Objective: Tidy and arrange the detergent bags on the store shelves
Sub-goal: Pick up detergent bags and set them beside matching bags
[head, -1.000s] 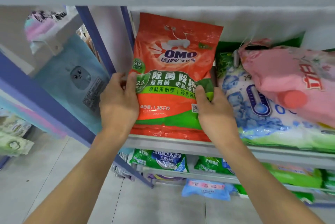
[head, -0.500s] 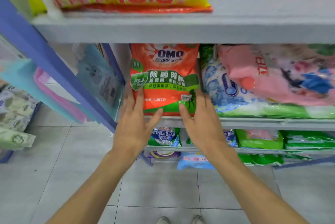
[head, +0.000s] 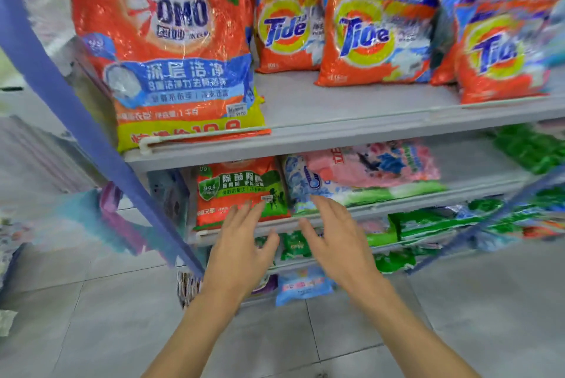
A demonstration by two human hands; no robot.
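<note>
On the middle shelf [head: 428,202], far left: green-banded OMO bag [head: 232,194] stands upright, front out, so that one looks done. Left hand [head: 241,250] just before the bag's lower edge, fingers spread wide, holding nothing; contact unclear. Right hand [head: 339,243] just right of it, fingers wide, empty. Further right, pink bag [head: 370,166] lies slumped across another; probably still to straighten.

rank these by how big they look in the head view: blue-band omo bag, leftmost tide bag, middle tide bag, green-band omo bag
1. blue-band OMO bag, also nearest the camera
2. middle Tide bag
3. leftmost Tide bag and green-band OMO bag: they look alike, so unranked. The first stands further back, and the second's top is hidden.
</note>
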